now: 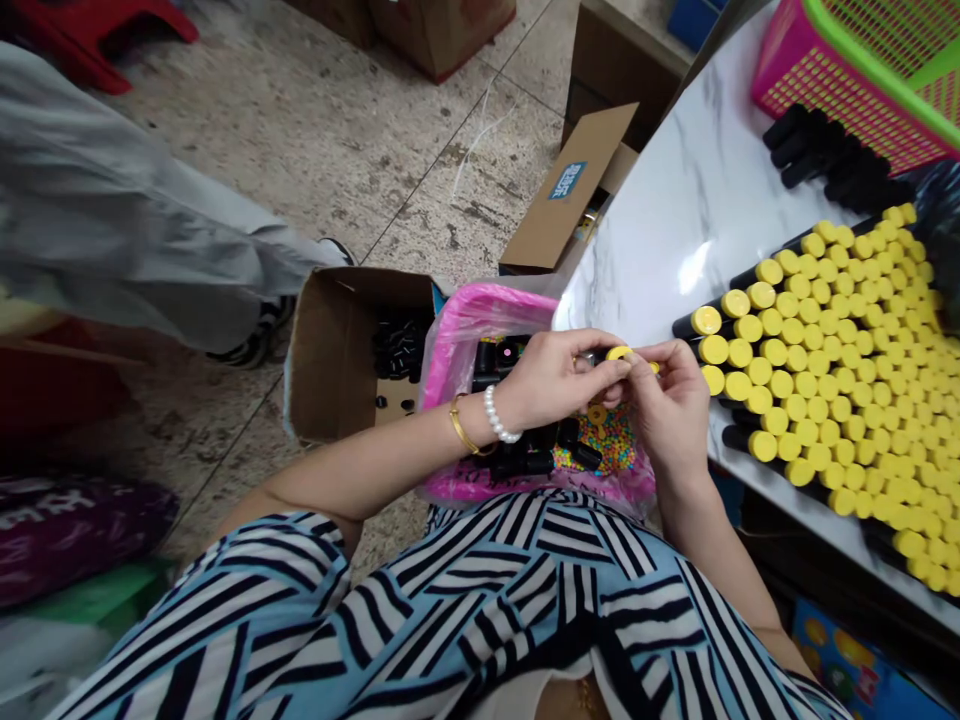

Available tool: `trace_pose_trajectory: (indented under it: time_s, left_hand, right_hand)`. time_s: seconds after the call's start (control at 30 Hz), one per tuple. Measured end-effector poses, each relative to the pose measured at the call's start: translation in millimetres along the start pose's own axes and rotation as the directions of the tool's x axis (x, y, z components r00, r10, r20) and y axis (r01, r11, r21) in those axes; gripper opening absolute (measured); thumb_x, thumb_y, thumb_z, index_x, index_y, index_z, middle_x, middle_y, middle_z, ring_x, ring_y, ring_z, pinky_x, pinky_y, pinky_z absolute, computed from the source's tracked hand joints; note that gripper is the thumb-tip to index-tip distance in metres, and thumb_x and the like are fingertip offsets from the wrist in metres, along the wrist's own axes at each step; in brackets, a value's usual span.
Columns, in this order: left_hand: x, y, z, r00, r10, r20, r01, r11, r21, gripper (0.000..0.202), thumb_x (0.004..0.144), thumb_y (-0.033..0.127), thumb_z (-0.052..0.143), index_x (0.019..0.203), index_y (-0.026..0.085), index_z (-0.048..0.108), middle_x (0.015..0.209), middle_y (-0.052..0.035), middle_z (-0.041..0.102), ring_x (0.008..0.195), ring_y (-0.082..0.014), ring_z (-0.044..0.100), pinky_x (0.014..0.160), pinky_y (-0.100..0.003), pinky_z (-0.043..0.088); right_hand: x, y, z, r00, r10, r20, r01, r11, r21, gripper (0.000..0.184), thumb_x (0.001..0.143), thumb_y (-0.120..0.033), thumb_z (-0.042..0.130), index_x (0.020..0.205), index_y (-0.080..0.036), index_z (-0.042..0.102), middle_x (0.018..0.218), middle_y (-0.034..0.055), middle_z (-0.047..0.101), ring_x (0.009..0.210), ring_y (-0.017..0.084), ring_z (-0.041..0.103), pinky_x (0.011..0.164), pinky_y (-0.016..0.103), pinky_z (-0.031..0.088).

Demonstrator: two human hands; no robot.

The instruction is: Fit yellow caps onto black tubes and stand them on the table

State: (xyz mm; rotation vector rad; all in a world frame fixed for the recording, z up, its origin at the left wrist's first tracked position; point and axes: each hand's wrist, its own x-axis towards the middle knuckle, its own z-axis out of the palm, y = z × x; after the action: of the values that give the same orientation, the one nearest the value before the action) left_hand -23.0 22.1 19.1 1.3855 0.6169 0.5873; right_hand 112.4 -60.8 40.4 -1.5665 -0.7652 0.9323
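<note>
we pinch a yellow-capped black tube point(616, 353) between both hands, just above the pink plastic bag point(480, 320) on our lap. our left hand point(559, 380), with a gold bangle point(461, 428) and a pearl bracelet point(496, 415) at its wrist, closes around the tube, while our right hand point(671, 410) grasps it at the yellow end. neither hand has let go.

below the hands, the bag holds black tubes point(525, 450) and a heap of small multicoloured pieces point(607, 445). just left of it, an open cardboard box point(330, 350) on the tiled floor point(300, 130) holds loose black parts point(397, 345).

to the right, yellow-capped tubes point(832, 370) lie packed side by side along the near edge of a marble-patterned tabletop point(675, 200). toward its far corner, a cluster of black tubes point(825, 150) sits just beside a pink basket with a green rim point(855, 70). at the left, a co-worker's grey trouser leg point(127, 190) and striped shoe point(251, 345) stand on the floor.
</note>
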Motion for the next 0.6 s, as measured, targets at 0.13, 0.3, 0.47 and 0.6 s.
trace_pose_trajectory:
  time_s: [0.13, 0.3, 0.47, 0.6]
  left_hand:
    - [4.1, -3.4, 5.5, 0.997, -0.076, -0.017, 0.07, 0.973, -0.22, 0.034, 0.09, 0.04, 0.07, 0.111, 0.013, 0.074, 0.085, -0.0065, 0.077, 0.065, -0.0113, 0.07, 0.062, -0.022, 0.061]
    - [3.5, -11.3, 2.2, 0.998, -0.044, 0.046, 0.052, 0.982, -0.182, 0.047, 0.091, 0.041, 0.069, 0.13, 0.014, 0.067, 0.09, -0.0075, 0.078, 0.065, -0.0115, 0.07, 0.063, -0.024, 0.061]
    - [2.4, -16.2, -2.9, 0.973, 0.232, -0.004, -0.227, 0.957, 0.181, 0.048, 0.084, 0.031, 0.077, 0.128, 0.015, 0.067, 0.089, -0.0055, 0.076, 0.061, -0.0088, 0.064, 0.059, -0.019, 0.052]
    - [1.1, -14.5, -10.6, 0.956, 0.287, 0.051, -0.289, 0.912, 0.291, 0.035, 0.091, 0.031, 0.067, 0.122, 0.015, 0.069, 0.09, -0.0051, 0.075, 0.063, -0.0097, 0.063, 0.059, -0.02, 0.049]
  right_hand:
    - [-0.8, 1.0, 1.8, 0.998, -0.037, -0.043, 0.035, 0.999, -0.039, 0.019, 0.09, -0.038, 0.073, 0.089, -0.026, 0.057, 0.076, -0.0033, 0.064, 0.057, 0.011, 0.06, 0.054, 0.023, 0.054]
    - [-0.1, 7.1, 0.2, 0.996, -0.086, -0.028, 0.085, 0.996, -0.025, 0.019, 0.091, -0.038, 0.07, 0.088, -0.026, 0.056, 0.075, -0.0032, 0.061, 0.059, 0.012, 0.057, 0.052, 0.024, 0.051]
    - [0.2, 11.1, -2.9, 0.995, -0.1, -0.032, 0.1, 0.995, 0.0, 0.018, 0.09, -0.039, 0.072, 0.093, -0.023, 0.063, 0.074, -0.0034, 0.062, 0.057, 0.01, 0.055, 0.051, 0.021, 0.048]
    - [-7.4, 17.4, -6.6, 0.997, -0.042, 0.068, 0.026, 0.974, 0.225, 0.025, 0.095, -0.035, 0.063, 0.117, -0.024, 0.066, 0.08, -0.0023, 0.066, 0.062, 0.01, 0.062, 0.06, 0.024, 0.055]
